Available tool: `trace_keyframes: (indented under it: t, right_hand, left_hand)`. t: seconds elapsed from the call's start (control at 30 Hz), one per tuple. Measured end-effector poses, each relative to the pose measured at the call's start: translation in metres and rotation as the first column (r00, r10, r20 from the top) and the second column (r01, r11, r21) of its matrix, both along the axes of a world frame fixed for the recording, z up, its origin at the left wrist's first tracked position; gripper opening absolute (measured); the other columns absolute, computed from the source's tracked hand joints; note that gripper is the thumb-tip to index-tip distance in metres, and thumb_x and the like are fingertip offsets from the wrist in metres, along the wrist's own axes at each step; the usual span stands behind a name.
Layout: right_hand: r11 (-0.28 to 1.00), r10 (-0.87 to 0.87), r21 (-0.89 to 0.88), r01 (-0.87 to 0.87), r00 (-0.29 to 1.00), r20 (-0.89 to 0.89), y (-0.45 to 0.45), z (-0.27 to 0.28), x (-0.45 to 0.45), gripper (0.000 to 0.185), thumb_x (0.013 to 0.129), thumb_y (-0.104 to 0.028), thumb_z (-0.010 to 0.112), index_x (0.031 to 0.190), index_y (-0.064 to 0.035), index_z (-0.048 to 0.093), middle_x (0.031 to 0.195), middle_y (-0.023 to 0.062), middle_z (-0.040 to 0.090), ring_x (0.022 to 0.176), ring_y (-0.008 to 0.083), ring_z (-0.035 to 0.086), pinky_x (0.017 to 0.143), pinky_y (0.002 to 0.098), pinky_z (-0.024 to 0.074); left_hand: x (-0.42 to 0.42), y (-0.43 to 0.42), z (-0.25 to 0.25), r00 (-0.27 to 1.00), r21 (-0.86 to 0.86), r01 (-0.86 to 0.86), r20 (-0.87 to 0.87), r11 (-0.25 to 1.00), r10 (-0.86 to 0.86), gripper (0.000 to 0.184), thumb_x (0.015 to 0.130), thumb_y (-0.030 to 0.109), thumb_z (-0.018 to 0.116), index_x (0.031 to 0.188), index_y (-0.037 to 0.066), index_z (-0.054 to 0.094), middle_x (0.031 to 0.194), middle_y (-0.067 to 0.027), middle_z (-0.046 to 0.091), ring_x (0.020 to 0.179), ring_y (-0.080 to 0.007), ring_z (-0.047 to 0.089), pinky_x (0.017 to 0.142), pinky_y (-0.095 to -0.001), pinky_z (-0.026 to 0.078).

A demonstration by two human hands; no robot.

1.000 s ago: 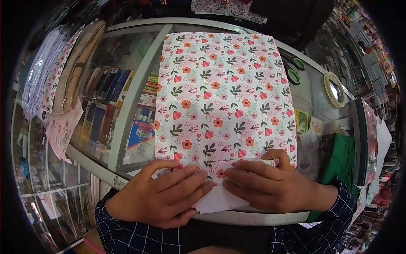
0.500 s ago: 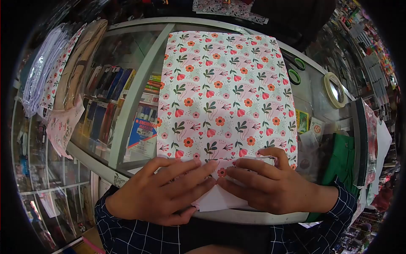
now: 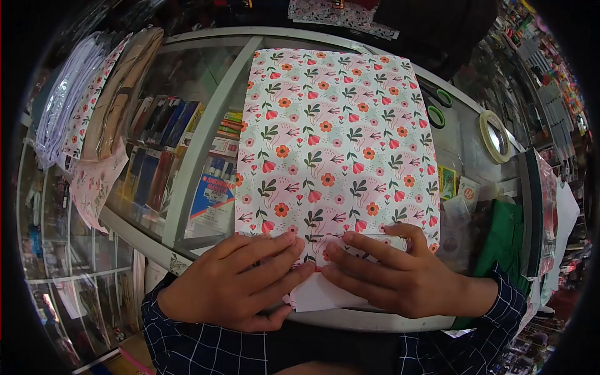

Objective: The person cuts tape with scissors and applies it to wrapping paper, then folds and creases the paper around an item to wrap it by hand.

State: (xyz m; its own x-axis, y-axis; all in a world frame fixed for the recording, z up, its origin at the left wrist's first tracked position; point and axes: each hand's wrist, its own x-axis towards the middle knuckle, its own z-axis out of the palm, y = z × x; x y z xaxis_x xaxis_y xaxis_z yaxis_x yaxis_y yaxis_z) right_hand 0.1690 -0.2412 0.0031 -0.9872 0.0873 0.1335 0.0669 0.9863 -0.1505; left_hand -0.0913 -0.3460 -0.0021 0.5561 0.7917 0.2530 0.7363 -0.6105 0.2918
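A white sheet of paper with red and orange flowers [image 3: 337,147] lies on the glass counter in front of me. Its near edge is folded over, and a plain white flap [image 3: 325,295] shows below the fold. My left hand [image 3: 240,281] rests on the left part of the fold, fingers stretched out flat and thumb by the flap's corner. On the right part lies my right hand [image 3: 400,269], fingers spread along the folded strip and the index finger bent. Both hands press on the paper from above; their fingertips are a short gap apart.
Green-handled scissors [image 3: 436,117] and a tape roll [image 3: 494,136] lie right of the paper. A green cloth-like item [image 3: 503,234] is at the right edge. Marker boxes [image 3: 212,200] show under the glass. Plastic-wrapped paper rolls [image 3: 112,94] stand at the left.
The fingertips of both hands have drawn slightly apart along the fold, baring more of the printed strip between them. The paper lies almost as before.
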Motion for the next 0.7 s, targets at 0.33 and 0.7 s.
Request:
trace_keyframes:
  t: [0.33,0.7]
  right_hand:
    - [1.0,0.003,0.005,-0.003,1.0,0.023,0.0002,0.0013,0.0,0.043,0.089,-0.022,0.053,0.131,-0.0131,0.058,0.142,0.0041,0.049,0.13,0.0195,0.046,0.093,0.0437,0.0395]
    - [0.996,0.025,-0.085,-0.012,0.988,0.155,0.0061,0.0032,0.0039,0.047,0.091,-0.025,0.054,0.137,-0.0147,0.053,0.147,0.0035,0.045,0.137,0.0165,0.04,0.109,0.0458,0.0286]
  left_hand:
    - [-0.0026,-0.0005,-0.0012,1.0,-0.029,-0.006,0.016,1.0,0.007,0.055,0.07,0.032,0.072,0.118,0.006,0.066,0.125,-0.0093,0.061,0.113,-0.0235,0.06,0.08,-0.0355,0.049]
    - [-0.002,0.0032,0.0024,0.997,-0.049,0.008,-0.081,0.999,-0.012,0.058,0.071,0.034,0.069,0.126,0.018,0.064,0.137,0.0003,0.057,0.11,-0.0203,0.057,0.081,-0.0354,0.042]
